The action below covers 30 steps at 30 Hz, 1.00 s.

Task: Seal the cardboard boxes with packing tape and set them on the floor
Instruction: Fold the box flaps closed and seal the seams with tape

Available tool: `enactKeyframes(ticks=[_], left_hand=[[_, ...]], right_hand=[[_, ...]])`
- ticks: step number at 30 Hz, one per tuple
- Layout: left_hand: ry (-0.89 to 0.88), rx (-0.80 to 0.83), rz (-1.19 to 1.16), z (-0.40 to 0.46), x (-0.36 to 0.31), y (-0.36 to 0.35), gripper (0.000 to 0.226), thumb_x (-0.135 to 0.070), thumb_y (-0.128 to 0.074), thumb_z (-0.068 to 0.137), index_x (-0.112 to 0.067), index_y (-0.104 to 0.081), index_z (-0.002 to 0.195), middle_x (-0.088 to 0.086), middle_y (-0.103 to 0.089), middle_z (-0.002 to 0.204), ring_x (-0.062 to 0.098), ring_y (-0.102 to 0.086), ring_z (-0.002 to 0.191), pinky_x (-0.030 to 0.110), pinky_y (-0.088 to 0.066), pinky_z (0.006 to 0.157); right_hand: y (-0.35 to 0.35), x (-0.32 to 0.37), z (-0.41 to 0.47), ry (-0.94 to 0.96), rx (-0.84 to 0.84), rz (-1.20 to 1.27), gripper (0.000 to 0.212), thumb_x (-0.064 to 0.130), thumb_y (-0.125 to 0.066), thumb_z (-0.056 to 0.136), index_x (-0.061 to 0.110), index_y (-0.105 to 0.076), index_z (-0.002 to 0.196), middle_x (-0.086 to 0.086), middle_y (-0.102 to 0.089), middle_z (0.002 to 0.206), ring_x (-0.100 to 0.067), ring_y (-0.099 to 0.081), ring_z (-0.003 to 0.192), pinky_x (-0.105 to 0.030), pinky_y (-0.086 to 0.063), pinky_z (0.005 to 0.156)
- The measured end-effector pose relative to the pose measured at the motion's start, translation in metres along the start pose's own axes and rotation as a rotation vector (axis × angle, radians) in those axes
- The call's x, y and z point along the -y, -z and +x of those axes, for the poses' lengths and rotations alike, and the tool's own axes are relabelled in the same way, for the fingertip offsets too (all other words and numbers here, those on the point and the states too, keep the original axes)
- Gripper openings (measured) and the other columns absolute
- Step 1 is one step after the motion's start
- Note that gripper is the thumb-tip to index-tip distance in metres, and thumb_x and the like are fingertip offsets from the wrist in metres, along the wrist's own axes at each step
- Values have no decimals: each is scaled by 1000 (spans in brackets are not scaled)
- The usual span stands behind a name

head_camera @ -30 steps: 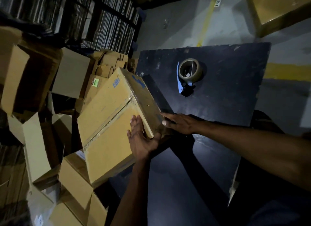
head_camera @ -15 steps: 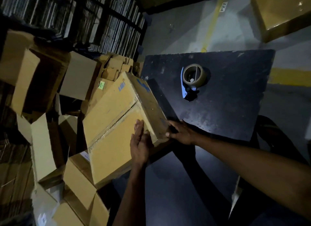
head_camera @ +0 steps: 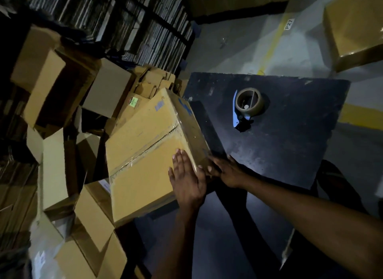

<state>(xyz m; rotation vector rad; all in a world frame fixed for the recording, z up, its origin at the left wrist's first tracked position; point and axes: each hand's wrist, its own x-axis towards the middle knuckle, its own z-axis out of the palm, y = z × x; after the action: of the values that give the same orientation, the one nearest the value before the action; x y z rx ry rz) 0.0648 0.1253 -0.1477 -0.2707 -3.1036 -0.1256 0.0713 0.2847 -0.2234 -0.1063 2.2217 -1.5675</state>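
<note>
Grey floor [head_camera: 234,50] marked P27 [head_camera: 289,24], hands [head_camera: 187,182] [head_camera: 227,172] on taped box [head_camera: 141,148]

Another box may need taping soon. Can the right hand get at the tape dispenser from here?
Probably yes. The tape dispenser lies on the table beyond the right hand, with only tabletop between them. That hand grips a corner of the box, though, so it must let go first.
</note>
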Motion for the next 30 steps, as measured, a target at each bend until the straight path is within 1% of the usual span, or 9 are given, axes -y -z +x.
enactKeyframes(ticks=[2, 4, 8, 12, 15, 18, 22, 25, 30], left_hand=[[11, 52, -36, -5, -1, 5, 80, -57, -16, 100, -12, -15, 166, 2, -3, 174, 21, 0, 161, 52, -6, 127], [36, 122, -70, -12, -7, 14, 86, -60, -18, 94, -12, -14, 166, 4, -2, 173, 24, 1, 160, 53, -4, 127], [40, 174, -157, -41, -1, 26, 88, -57, -30, 87, -14, -25, 164, 2, -9, 172, 23, -4, 159, 47, -5, 126], [113, 181, -366, -87, 13, 41, 74, -47, -49, 85, -21, -50, 154, -10, -27, 165, 6, -17, 155, 37, -7, 128], [279, -1, -519, -118, 13, 51, 41, -42, -60, 92, -27, -75, 127, -12, -62, 143, 0, -51, 138, 30, -34, 121], [615, -248, -462, -128, 7, 56, 39, -33, -65, 90, -26, -74, 127, -5, -65, 141, 11, -62, 126, 21, -48, 99], [1055, -234, -533, -117, 4, 60, 60, -42, -63, 93, -14, -55, 146, 19, -35, 162, 38, -33, 150, 43, -36, 117], [1116, -97, -528, -109, 16, 64, 61, -53, -63, 94, -16, -54, 142, 18, -29, 161, 46, -21, 151, 52, -32, 117], [1097, -62, -330, -142, 64, 72, 74, -71, -43, 79, -36, -55, 143, 2, -33, 165, 35, -18, 156, 67, -26, 116]], right_hand=[[-2, 0, -8, 55, -57, -32, 68, 62, -33, 105, 34, -12, 163, 3, -29, 165, -24, -30, 150, -40, -25, 122], [0, -2, -13, 65, -145, -88, 75, 64, -39, 101, 28, -15, 163, -5, -38, 161, -29, -44, 142, -40, -36, 115], [29, 22, -7, 70, -246, -111, 78, 54, -50, 102, 23, -14, 163, -9, -19, 168, -27, -23, 153, -36, -21, 119], [74, 59, 41, 238, -260, -304, 83, 76, -36, 93, 35, -16, 161, -8, -7, 170, -31, -9, 156, -52, -22, 121], [100, 94, 74, 323, -236, -534, 75, 69, -41, 91, 30, -36, 155, -14, -15, 167, -37, -14, 153, -58, -25, 116], [114, 120, 104, 289, -23, -802, 82, 72, -38, 89, 30, -30, 158, -22, -19, 164, -42, -19, 151, -59, -31, 115], [109, 126, 111, 283, 229, -1034, 77, 68, -32, 95, 23, -29, 157, -27, -47, 143, -46, -50, 126, -51, -50, 95], [103, 133, 81, 356, 264, -1232, 62, 61, -37, 100, 22, -38, 148, -19, -61, 130, -40, -59, 117, -43, -50, 85], [84, 130, -12, 614, 450, -1419, 35, 47, -45, 101, 18, -58, 117, -11, -68, 114, -35, -66, 107, -39, -51, 81]])
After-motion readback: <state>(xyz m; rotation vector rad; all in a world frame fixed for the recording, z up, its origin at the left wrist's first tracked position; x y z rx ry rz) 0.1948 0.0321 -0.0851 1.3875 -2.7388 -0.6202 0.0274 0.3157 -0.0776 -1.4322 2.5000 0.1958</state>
